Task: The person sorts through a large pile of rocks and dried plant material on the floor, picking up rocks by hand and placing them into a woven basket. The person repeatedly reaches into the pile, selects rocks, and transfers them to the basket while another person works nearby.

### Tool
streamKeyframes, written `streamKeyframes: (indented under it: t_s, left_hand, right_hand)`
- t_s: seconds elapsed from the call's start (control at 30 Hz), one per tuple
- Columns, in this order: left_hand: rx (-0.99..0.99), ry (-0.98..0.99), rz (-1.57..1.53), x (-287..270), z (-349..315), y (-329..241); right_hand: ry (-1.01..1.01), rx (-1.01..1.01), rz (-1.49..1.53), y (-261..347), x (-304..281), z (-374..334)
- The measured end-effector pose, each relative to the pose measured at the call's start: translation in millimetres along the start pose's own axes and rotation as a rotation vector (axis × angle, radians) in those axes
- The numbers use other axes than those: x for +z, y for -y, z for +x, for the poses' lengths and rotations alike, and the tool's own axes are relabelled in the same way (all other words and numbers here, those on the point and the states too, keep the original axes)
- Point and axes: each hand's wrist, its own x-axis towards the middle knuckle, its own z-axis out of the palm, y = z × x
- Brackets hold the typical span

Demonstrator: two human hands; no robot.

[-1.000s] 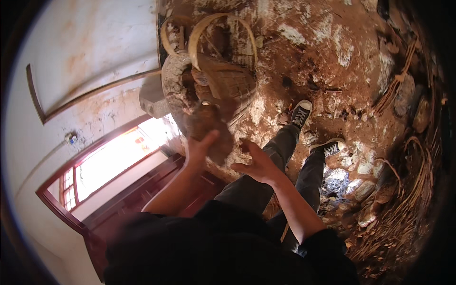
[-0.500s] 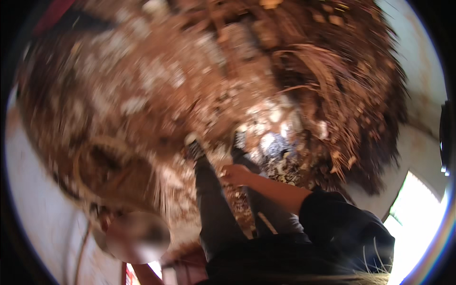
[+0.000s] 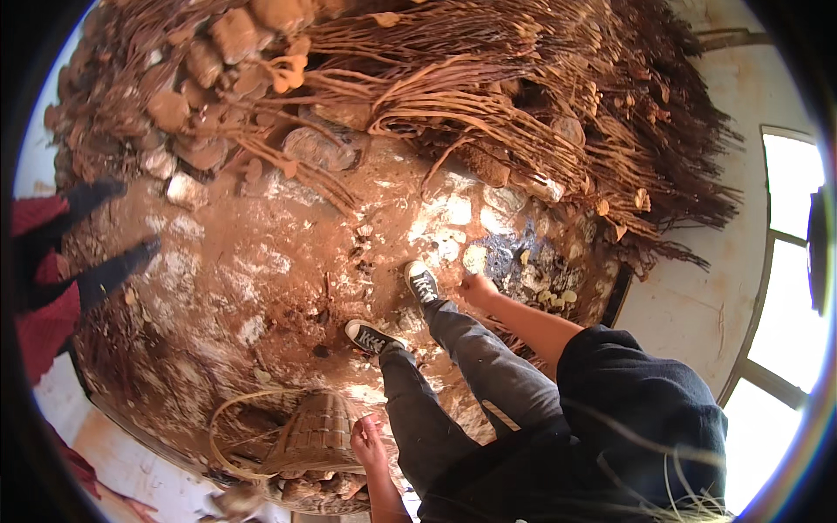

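My left hand (image 3: 368, 440) hangs low in front of me, close to the woven basket (image 3: 316, 427) on its left. The fingers are loosely curled, and nothing shows in them. Whether the hand touches the basket's side I cannot tell. My right hand (image 3: 478, 289) is held down beside my right shoe, its fingers folded in with no object visible. Under it lies a dark blue-grey patch (image 3: 510, 253) among pale stones. The basket has a wide, thin hoop (image 3: 218, 418) and stands beside several brown lumps (image 3: 318, 492).
Large heaps of long brown root-like strands (image 3: 488, 100) line the far side and right, mixed with earthy stones (image 3: 235, 35). Another person's dark-covered legs (image 3: 113, 272) and red clothing come in from the left. Pale walls (image 3: 689, 322) and a bright window (image 3: 780, 349) bound the right.
My view has swung and steadied, so more of the heap shows. My left hand now shows beside the basket; another person's legs are visible at left. My right hand appears farther right.
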Motion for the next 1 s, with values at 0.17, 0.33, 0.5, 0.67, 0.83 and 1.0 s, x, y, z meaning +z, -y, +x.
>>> streamKeyframes:
  t_s: [0.17, 0.33, 0.5, 0.67, 0.83, 1.0]
  left_hand:
    - [-0.116, 0.066, 0.046, 5, 4, -32]
    - [-0.113, 0.003, -0.032, 30, 20, -68]
    - [0.044, 0.177, -0.165, 101, 56, -105]
    - [0.188, 0.439, 0.231, 174, 97, -154]
    - [0.318, 0.499, 0.455, 215, 174, -155]
    - [0.282, 0.492, 0.516, 194, 237, -156]
  right_hand:
    - [-0.215, -0.129, 0.048, -9, -55, 68]
    - [-0.177, -0.219, -0.060, 60, -91, 124]
    - [-0.206, -0.394, -0.160, 127, -79, 169]
    - [-0.153, -0.493, -0.362, 179, -49, 201]
    - [-0.184, -0.534, -0.549, 260, -36, 268]
    - [-0.451, -0.685, -0.580, 325, -18, 339]
